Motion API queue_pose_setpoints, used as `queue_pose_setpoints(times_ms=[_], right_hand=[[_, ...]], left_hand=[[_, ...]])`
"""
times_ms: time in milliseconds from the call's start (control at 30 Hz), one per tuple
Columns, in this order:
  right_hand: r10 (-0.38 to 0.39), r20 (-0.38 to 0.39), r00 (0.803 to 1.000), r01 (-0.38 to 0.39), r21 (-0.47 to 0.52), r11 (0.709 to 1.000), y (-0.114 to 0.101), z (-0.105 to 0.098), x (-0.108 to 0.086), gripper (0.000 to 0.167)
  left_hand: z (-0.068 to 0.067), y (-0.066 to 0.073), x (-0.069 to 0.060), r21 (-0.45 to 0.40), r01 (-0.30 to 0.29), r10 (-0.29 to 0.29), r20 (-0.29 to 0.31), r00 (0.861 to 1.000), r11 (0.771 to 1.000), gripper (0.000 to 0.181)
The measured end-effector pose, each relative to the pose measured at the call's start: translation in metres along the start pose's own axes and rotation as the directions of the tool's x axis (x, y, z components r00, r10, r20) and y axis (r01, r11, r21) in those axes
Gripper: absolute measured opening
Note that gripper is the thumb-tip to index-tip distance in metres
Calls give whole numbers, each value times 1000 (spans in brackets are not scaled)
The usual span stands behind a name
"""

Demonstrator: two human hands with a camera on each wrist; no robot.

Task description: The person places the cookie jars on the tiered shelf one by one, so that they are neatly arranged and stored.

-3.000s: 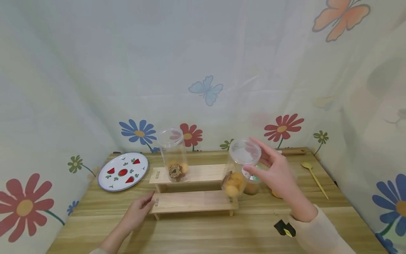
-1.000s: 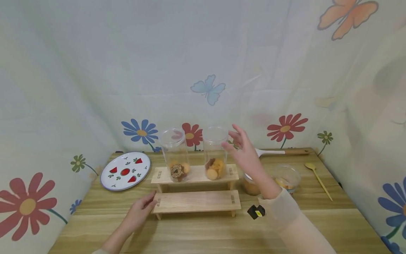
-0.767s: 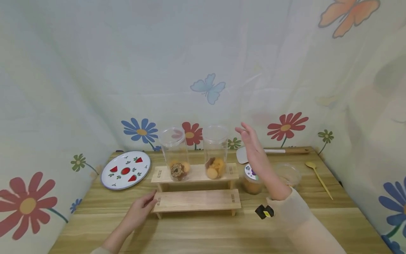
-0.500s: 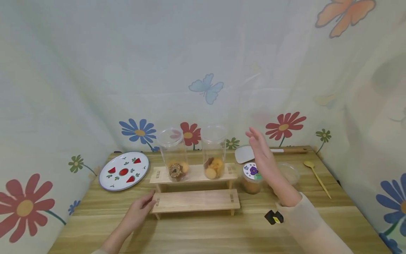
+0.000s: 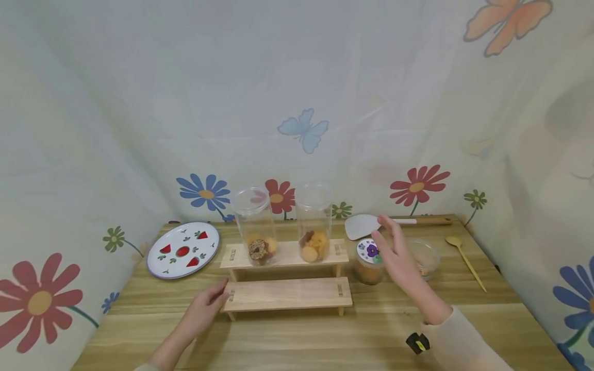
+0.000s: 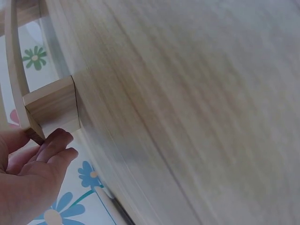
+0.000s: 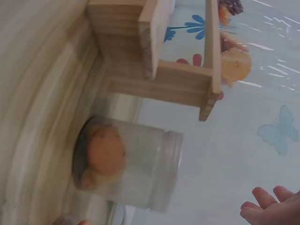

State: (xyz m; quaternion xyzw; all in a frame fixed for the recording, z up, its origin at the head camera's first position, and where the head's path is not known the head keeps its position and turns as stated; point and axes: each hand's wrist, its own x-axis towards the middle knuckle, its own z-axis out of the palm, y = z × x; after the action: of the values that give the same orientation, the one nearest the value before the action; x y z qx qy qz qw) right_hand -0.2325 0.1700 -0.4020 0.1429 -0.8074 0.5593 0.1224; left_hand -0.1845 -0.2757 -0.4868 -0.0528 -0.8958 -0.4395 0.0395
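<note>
A two-step wooden shelf [image 5: 290,295] stands mid-table. My left hand [image 5: 201,312] holds the left end of its lower board; in the left wrist view the fingers of that hand [image 6: 35,173] curl under the board's corner. Two tall clear jars with cookies in the bottom, a left jar [image 5: 255,224] and a right jar [image 5: 314,221], stand on the upper board. My right hand [image 5: 401,260] is empty, fingers spread, just right of a short jar [image 5: 368,272] with a flower-printed lid. The right wrist view shows this short jar [image 7: 140,159] with cookies inside, apart from the fingers.
A white plate [image 5: 204,247] with red fruit pictures lies at left. Behind the short jar is a white spatula [image 5: 359,226] with a wooden handle. A round clear container [image 5: 429,255], partly behind my right hand, and a yellow spoon [image 5: 466,263] lie at right.
My right hand has set the right tall jar on the upper board, let go, and moved right and then down beside the short jar. The left hand has stayed on the shelf.
</note>
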Motion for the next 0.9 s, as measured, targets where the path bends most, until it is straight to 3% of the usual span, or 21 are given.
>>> queue_pose_setpoints(times_ms=[267, 433, 600, 733, 900], right_hand=[[37, -55, 998, -45, -159, 986, 22, -17, -20, 64], [-62, -98, 993, 29, -308, 951, 37, -31, -26, 66], [-128, -112, 985, 79, -367, 927, 52, -47, -30, 63], [-62, -100, 993, 21, -367, 930, 59, -58, -34, 68], [79, -107, 991, -111, -343, 933, 66, -66, -37, 89]], left_hand=[[0, 0, -1, -21, 1, -1, 9, 1000, 1000, 43], [2, -4, 1, -54, 25, -23, 24, 999, 998, 43], [2, -3, 1, -60, 29, -27, 37, 999, 998, 43], [2, -2, 1, -49, 40, -38, 43, 998, 998, 43], [-1, -1, 1, -36, 40, -38, 42, 998, 999, 43]])
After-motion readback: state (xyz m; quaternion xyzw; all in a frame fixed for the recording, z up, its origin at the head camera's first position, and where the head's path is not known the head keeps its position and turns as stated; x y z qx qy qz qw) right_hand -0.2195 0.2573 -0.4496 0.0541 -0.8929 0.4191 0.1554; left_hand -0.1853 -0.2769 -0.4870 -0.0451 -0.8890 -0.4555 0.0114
